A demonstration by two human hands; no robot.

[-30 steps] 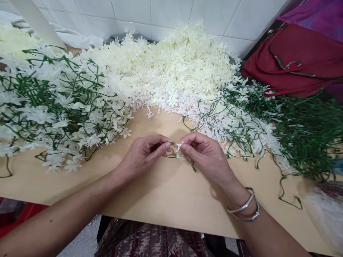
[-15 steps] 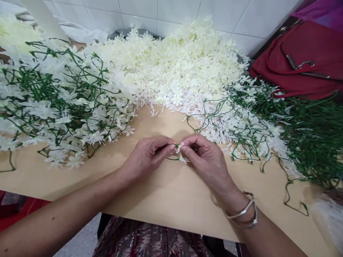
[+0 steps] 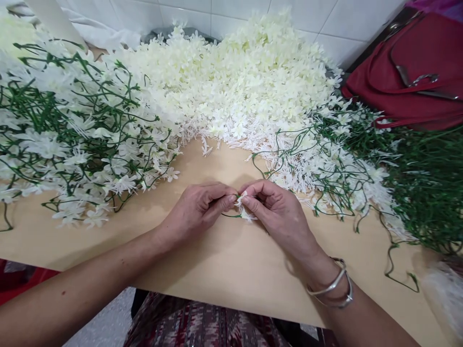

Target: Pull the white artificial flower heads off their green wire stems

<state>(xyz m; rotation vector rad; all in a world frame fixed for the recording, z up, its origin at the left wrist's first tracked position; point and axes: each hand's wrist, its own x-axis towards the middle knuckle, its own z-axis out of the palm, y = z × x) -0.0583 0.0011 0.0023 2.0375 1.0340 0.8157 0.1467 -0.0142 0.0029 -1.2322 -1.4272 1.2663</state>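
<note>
Your left hand (image 3: 202,207) and right hand (image 3: 278,212) come together over the middle of the table (image 3: 217,270), their fingertips nearly meeting. The left thumb and forefinger are clamped on a green stem (image 3: 238,196), of which only a bit shows past the tips. The right thumb and forefinger pinch a small white flower (image 3: 240,198) right at the end of that stem; whether the flower is seated on it you cannot tell, as your fingers cover the join. Just below, a second bloom (image 3: 247,215) hangs between your hands, with a thin green branch (image 3: 231,216) running from it toward the left hand. Your other fingers are curled in, and what they hold, if anything, is hidden.

Two bangles (image 3: 331,286) circle your right wrist. Beyond your hands, a big heap (image 3: 235,82) of loose white flowers spreads along the tiled wall (image 3: 347,24). To your left lies a tangled pile (image 3: 83,130) of green stems with white flowers among them. To your right, a few more stems (image 3: 336,188) lie over the white flowers, next to a thick bunch of greenery (image 3: 434,188). One crooked stem (image 3: 390,260) trails across the bare wood there. A red bag (image 3: 427,67) sits behind the greenery, and clear plastic (image 3: 444,294) lies near the table's right end. Below the near edge, you see patterned cloth (image 3: 202,323) over your lap.
</note>
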